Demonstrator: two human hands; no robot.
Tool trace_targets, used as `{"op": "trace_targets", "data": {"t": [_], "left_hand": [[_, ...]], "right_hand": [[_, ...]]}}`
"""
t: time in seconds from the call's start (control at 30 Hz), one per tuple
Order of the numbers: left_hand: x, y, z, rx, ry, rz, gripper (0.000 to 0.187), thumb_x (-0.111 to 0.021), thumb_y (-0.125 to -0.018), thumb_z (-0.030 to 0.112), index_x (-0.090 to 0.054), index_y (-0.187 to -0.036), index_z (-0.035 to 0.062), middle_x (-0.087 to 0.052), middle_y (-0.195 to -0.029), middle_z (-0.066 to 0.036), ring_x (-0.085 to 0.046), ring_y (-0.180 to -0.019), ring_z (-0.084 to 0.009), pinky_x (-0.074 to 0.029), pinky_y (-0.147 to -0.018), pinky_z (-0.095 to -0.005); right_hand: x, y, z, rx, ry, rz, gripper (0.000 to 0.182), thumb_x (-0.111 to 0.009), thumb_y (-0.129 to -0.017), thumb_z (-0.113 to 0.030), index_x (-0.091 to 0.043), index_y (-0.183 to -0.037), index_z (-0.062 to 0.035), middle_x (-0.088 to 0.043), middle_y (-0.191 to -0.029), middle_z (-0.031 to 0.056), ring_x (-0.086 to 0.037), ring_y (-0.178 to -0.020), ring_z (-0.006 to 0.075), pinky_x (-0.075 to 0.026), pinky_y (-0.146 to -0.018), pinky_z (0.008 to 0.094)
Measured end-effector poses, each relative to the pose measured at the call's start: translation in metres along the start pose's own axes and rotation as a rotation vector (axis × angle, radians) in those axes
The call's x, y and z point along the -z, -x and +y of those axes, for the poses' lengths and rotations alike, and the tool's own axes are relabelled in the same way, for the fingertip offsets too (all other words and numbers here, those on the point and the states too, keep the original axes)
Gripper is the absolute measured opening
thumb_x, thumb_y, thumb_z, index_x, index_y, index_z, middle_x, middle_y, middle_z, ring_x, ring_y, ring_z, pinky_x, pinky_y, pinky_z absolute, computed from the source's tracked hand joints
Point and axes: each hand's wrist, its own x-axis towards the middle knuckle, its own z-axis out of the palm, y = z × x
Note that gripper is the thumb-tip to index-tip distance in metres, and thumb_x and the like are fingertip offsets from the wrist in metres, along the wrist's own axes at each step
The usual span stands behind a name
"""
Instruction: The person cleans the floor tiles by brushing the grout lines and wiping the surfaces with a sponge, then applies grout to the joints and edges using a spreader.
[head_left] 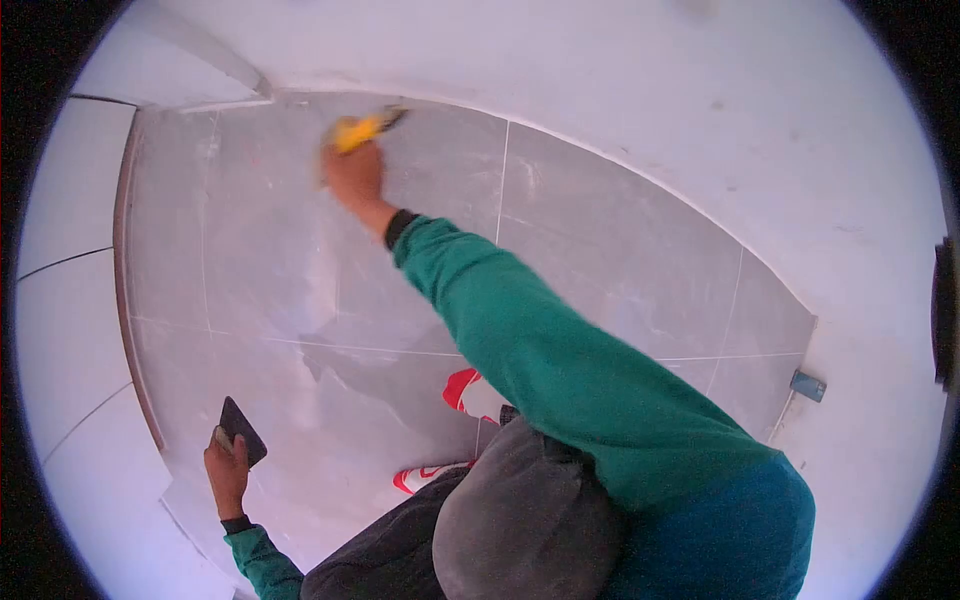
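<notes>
My right hand (353,178) is stretched far forward at the end of a green sleeve, its fingers wrapped round a yellow-handled tool (360,132) with a dark end. Motion smears both. The dark end points right, toward the foot of the far wall, and overlaps the floor near it in this view. At the lower left, my left hand (229,470) grips a dark flat rectangular plate (243,430) by a pale part at its near side, tilted above the floor.
Grey floor tiles (400,310) with pale joints and whitish smears spread below me. White walls (650,80) curve around the far and right sides, and a brown strip (127,300) edges the left. My red-and-white shoes (470,392) stand near my body. A small electrical box (808,386) is at the right.
</notes>
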Motion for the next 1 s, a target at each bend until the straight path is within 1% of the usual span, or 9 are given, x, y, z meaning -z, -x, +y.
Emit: {"op": "trace_targets", "data": {"t": [0.13,0.2,0.23,0.37,0.47,0.6,0.7,0.87,1.0], "left_hand": [[-0.005,0.018,-0.009,0.221,0.319,0.073,0.023,-0.054,-0.079,0.013,-0.051,-0.092,-0.0064,-0.058,-0.074,-0.021,-0.057,-0.068,-0.0343,-0.044,-0.061,-0.0386],[-0.009,0.038,-0.021,0.239,0.265,0.028,0.024,-0.054,-0.079,0.013,-0.051,-0.092,-0.0065,-0.058,-0.074,-0.021,-0.057,-0.068,-0.0340,-0.044,-0.062,-0.0386],[-0.012,0.051,-0.029,0.244,0.190,-0.027,0.024,-0.053,-0.080,0.013,-0.052,-0.093,-0.0066,-0.058,-0.075,-0.021,-0.057,-0.069,-0.0337,-0.044,-0.063,-0.0385],[-0.022,0.101,-0.063,0.500,0.356,-0.056,0.025,-0.052,-0.081,0.014,-0.052,-0.095,-0.0063,-0.058,-0.080,-0.023,-0.055,-0.073,-0.0392,-0.044,-0.066,-0.0411],[-0.018,0.101,-0.058,0.310,0.097,0.010,0.025,-0.052,-0.081,0.015,-0.052,-0.095,-0.0061,-0.058,-0.083,-0.025,-0.055,-0.074,-0.0404,-0.044,-0.066,-0.0409],[0.001,0.060,-0.017,0.242,0.111,-0.018,0.025,-0.053,-0.082,0.017,-0.051,-0.092,-0.0064,-0.058,-0.078,-0.024,-0.055,-0.071,-0.0396,-0.043,-0.061,-0.0406],[0.007,0.033,0.002,0.225,0.151,-0.028,0.025,-0.053,-0.082,0.016,-0.050,-0.091,-0.0066,-0.058,-0.074,-0.023,-0.055,-0.070,-0.0403,-0.043,-0.061,-0.0421],[-0.014,0.068,-0.044,0.451,0.192,0.014,0.030,-0.052,-0.083,0.018,-0.050,-0.099,-0.0070,-0.057,-0.083,-0.023,-0.054,-0.078,-0.0362,-0.043,-0.070,-0.0411],[-0.027,0.106,-0.059,0.481,0.183,-0.037,0.033,-0.053,-0.083,0.021,-0.051,-0.101,-0.0062,-0.056,-0.088,-0.024,-0.053,-0.085,-0.0372,-0.040,-0.076,-0.0428]], "right_hand": [[0.078,0.043,-0.036,0.589,0.155,-0.314,0.027,-0.053,-0.079,-0.025,-0.055,-0.095,-0.0031,-0.057,-0.083,0.0159,-0.054,-0.078,0.0332,-0.042,-0.071,0.0444],[0.191,0.028,-0.017,0.962,0.849,-0.344,0.025,-0.049,-0.084,-0.021,-0.053,-0.103,-0.0039,-0.054,-0.097,0.0132,-0.049,-0.089,0.0305,-0.037,-0.080,0.0410],[0.251,0.020,-0.021,0.576,0.826,-0.433,0.027,-0.048,-0.086,-0.020,-0.052,-0.106,-0.0037,-0.052,-0.100,0.0133,-0.047,-0.094,0.0291,-0.036,-0.083,0.0406],[0.440,-0.020,0.029,0.328,1.136,0.076,0.031,-0.053,-0.082,-0.031,-0.061,-0.098,-0.0058,-0.062,-0.086,0.0127,-0.060,-0.076,0.0266,-0.047,-0.063,0.0367],[0.336,-0.026,0.047,0.060,1.451,0.209,0.033,-0.049,-0.082,-0.037,-0.059,-0.092,-0.0060,-0.061,-0.077,0.0061,-0.059,-0.065,0.0251,-0.045,-0.052,0.0371],[0.079,0.079,0.015,0.571,0.791,-0.296,0.018,-0.051,-0.074,-0.020,-0.057,-0.079,-0.0040,-0.057,-0.075,0.0147,-0.056,-0.069,0.0283,-0.042,-0.053,0.0451],[-0.009,0.116,-0.006,0.300,0.564,-0.654,0.026,-0.053,-0.076,-0.027,-0.055,-0.083,-0.0022,-0.058,-0.081,0.0178,-0.057,-0.068,0.0366,-0.044,-0.060,0.0467],[0.137,0.052,-0.003,0.737,0.361,-0.479,0.026,-0.063,-0.071,-0.015,-0.055,-0.094,-0.0052,-0.057,-0.084,0.0112,-0.058,-0.072,0.0293,-0.046,-0.062,0.0389],[0.275,-0.030,0.012,0.328,1.089,-0.134,0.026,-0.062,-0.074,-0.019,-0.057,-0.095,-0.0042,-0.060,-0.086,0.0111,-0.060,-0.076,0.0267,-0.048,-0.061,0.0370]]}}
